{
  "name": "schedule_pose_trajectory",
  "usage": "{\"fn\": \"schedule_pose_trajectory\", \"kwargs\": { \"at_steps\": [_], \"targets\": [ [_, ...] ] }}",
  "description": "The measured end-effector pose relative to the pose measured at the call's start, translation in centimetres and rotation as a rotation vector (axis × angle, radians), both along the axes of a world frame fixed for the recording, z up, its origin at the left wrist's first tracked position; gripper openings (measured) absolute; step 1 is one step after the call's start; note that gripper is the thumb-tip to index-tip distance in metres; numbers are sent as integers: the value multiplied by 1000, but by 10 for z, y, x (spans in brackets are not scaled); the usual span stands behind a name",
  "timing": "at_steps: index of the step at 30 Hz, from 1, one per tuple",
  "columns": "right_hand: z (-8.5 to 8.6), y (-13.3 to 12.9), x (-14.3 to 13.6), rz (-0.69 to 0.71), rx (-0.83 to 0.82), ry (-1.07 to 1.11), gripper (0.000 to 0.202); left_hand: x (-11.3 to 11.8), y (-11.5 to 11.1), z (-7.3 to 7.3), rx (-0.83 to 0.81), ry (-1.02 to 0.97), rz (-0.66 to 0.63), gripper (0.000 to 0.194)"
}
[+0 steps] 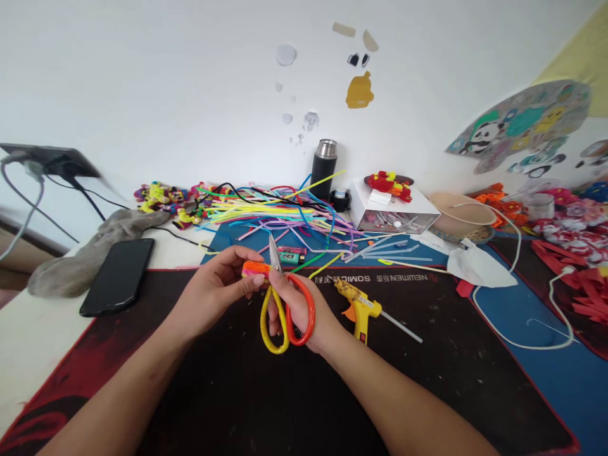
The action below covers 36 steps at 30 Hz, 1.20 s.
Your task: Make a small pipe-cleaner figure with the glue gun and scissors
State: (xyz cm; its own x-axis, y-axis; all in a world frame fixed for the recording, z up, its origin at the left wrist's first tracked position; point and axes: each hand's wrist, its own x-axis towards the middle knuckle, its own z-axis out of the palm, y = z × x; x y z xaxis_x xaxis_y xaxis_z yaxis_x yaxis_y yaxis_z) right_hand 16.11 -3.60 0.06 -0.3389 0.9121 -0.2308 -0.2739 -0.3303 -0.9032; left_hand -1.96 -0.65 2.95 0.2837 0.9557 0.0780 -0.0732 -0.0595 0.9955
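Between the fingertips and thumb of my left hand [218, 282] is a small fuzzy orange, pink and yellow piece [255, 269], which looks like folded pipe cleaner. My right hand [304, 310] grips a pair of scissors [287, 310] with one yellow and one red handle loop. The scissor blades point up and away from me, right beside the fuzzy piece; whether they touch it I cannot tell. Both hands are close together above the dark mat [266, 399]. A yellow glue gun [361, 310] with a clear glue stick lies to the right of my right hand.
A heap of coloured pipe cleaners [266, 209] spreads behind my hands, near a black thermos [324, 168]. At left lie a phone [117, 277] and a grey plush item [95, 253]. A white drawer box [394, 209], a beige basket [460, 212] and a white cord [522, 347] are at right.
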Motion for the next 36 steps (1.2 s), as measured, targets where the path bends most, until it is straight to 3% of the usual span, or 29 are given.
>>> {"fn": "schedule_pose_trajectory", "kwargs": {
  "at_steps": [12, 19, 26, 36],
  "targets": [
    [4, -2, 0, 35, 26, -66, 71, 4, -1, 4, -40, -77, 49, 32],
    [5, -2, 0, -12, 4, -39, 77, 2, 3, 2, 83, 165, 231, 37],
    [3, 2, 1, -108, 5, 21, 92, -2, 7, -6, 158, 314, 264, 35],
    [4, 0, 4, -39, 60, 121, 99, -4, 10, -12, 177, 394, 307, 48]
  ]
}}
